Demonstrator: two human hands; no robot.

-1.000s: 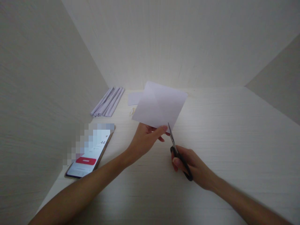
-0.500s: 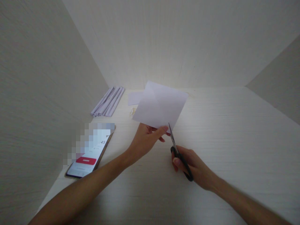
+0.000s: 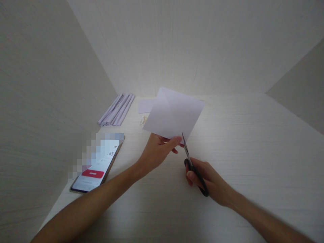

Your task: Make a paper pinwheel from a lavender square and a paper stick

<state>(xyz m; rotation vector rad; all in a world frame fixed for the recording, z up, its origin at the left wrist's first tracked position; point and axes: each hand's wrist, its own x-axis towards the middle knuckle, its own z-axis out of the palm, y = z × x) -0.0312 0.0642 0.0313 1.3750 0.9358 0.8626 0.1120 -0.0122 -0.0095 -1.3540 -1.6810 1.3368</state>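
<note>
Two hands are at work over the pale wooden desk (image 3: pixel 253 141), and around them I see a phone (image 3: pixel 97 162) lying flat at the left with its screen lit, a bundle of folded paper strips (image 3: pixel 117 109) against the left wall, a small paper scrap (image 3: pixel 145 105) and some tiny yellowish bits just beside it. None of these lies between my hands. My left hand (image 3: pixel 157 152) pinches the near edge of the white paper sheet (image 3: pixel 174 114) between thumb and fingers, holding it tilted up above the desk. My right hand (image 3: pixel 210 180) is closed through the black handles of the scissors (image 3: pixel 193 167); the blade tips touch the sheet's lower corner, right beside my left fingertips. I cannot tell how far apart the blades stand. Walls close in on the left, behind and far right, while the desk to the right of the scissors lies open. Against the frames before, the sheet's far corner has tipped slightly; both hands and the scissors sit almost where they were.
</note>
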